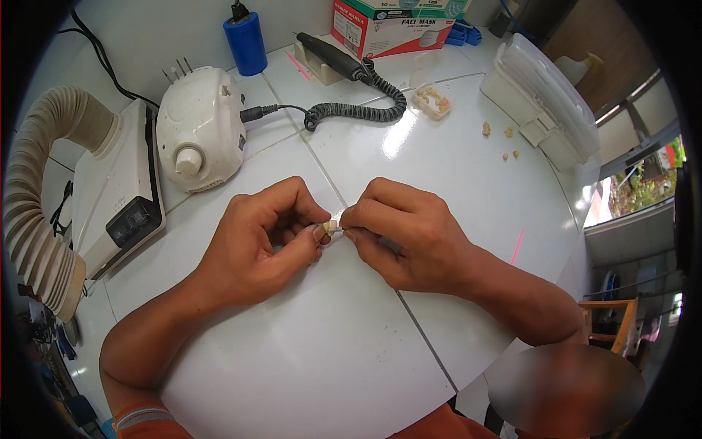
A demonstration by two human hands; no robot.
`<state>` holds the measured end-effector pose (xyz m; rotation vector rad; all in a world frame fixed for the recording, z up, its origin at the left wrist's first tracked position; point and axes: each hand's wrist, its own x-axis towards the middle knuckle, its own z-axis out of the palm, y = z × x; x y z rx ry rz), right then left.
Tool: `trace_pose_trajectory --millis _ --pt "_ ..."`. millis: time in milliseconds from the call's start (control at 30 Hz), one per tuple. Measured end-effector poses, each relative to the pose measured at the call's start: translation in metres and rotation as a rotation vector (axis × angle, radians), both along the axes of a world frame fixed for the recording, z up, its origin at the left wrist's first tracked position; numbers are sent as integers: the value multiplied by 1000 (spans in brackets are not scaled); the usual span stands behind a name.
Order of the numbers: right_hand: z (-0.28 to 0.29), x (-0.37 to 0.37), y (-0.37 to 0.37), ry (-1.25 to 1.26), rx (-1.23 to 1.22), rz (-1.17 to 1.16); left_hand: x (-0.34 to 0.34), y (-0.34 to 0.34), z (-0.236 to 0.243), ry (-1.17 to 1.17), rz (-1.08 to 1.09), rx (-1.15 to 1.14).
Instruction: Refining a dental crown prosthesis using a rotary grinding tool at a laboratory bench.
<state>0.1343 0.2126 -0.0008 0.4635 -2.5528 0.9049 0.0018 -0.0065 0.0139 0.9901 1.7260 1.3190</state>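
An orange sleeve [150, 424] with a grey band lies at the lower left edge, and the left forearm [157, 329] rises from it, slanting up and inward over the white tiled bench [292, 366]. The right forearm [526, 296] comes in from the lower right, its elbow bent, running up and leftward. Both wrists angle toward the middle, so the two hands meet almost tip to tip above the bench.

The left hand [256, 238] is turned with its thumb nearest the wearer and its fingers curled; thumb and forefinger pinch a small cream piece [327, 227]. The right hand [409, 230] shows its back, knuckles raised, with thumb and forefinger pressed together on a slim pale bit [338, 228] at the piece's right end. Whether the two are joined cannot be told. The piece sits between both sets of fingertips, near the middle of the view.

Beyond the right forearm lies a pink stick [518, 247]. Farther left stands a white machine [201, 132] with a dial, beside a ribbed hose [40, 161]. Farther right are small yellowish lumps [486, 129] and a clear-lidded container [541, 102]. At the back, a black handpiece [333, 58] rests on a stand [314, 67].
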Motion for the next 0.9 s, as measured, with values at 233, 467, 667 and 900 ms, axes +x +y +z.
trace_pose_trajectory --millis 233,467,667,900 --pt "-2 0 -1 -6 -56 -17 1 1 0 -11 10 3" --pt "-1 -1 1 0 -69 -35 1 0 1 8 8 -8" --pt "-1 0 -1 -2 -58 -10 0 0 -1 10 7 -6" --pt "-2 0 0 14 13 32 1 0 1 16 0 7"
